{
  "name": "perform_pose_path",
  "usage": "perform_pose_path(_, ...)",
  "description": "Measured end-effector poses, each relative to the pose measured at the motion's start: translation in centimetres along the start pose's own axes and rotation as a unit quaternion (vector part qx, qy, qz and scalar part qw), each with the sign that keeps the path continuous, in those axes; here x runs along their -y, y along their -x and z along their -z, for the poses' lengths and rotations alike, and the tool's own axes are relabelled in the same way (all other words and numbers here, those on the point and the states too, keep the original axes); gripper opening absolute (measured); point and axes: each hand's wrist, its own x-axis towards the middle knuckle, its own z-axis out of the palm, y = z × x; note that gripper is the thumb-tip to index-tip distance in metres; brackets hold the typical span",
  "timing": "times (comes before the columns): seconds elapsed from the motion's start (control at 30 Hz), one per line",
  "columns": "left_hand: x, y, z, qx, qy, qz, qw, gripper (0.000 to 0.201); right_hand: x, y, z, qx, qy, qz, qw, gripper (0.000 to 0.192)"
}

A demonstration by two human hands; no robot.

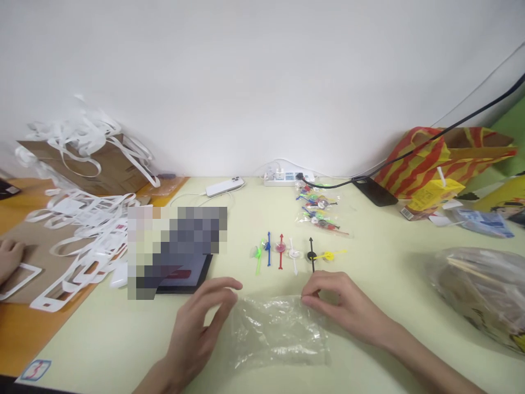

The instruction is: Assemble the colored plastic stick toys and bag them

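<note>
A clear plastic bag (pixel 281 334) lies on the pale table in front of me. My left hand (pixel 194 323) is at its upper left corner, index finger stretched out and a little apart from the thumb, which is close to the bag's edge. At the upper right corner my right hand (pixel 342 301) pinches the bag's edge between thumb and fingers. Just beyond the bag is a row of small plastic arrow spinners: green (pixel 258 258), blue (pixel 269 249), red (pixel 281 250), white (pixel 294 254), black (pixel 311 254) and yellow (pixel 329 255).
Bagged spinners (pixel 322 210) lie by a power strip (pixel 287 178). At left are a partly blurred tablet (pixel 184 279), white straps (pixel 90 230) and another person's hand (pixel 10 257). A phone (pixel 375 191), yellow drink carton (pixel 437 192), striped bag (pixel 414 158) and plastic-wrapped bundle (pixel 484 295) stand right.
</note>
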Motion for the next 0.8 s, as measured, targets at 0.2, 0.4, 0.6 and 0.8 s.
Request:
perform_pose_path(0.2,-1.0,1.3,-0.5,0.078,0.189,0.306,0.930,0.035,-0.7,0.5,-0.7,-0.016,-0.032,-0.021,0.999,0.023)
perform_pose_path(0.4,-1.1,1.9,-1.4,0.093,0.122,0.369,0.917,0.038,-0.4,0.6,-1.7,-0.017,-0.009,-0.047,0.999,0.021)
perform_pose_path(0.6,-1.4,2.3,-0.8,0.047,0.012,0.364,0.930,0.039,0.3,0.3,-1.5,-0.016,0.079,-0.030,0.996,0.023)
perform_pose_path(0.8,0.7,2.0,1.5,0.102,-0.155,0.233,0.955,0.026,1.7,-4.3,-1.1,-0.061,0.267,0.071,0.959,0.013)
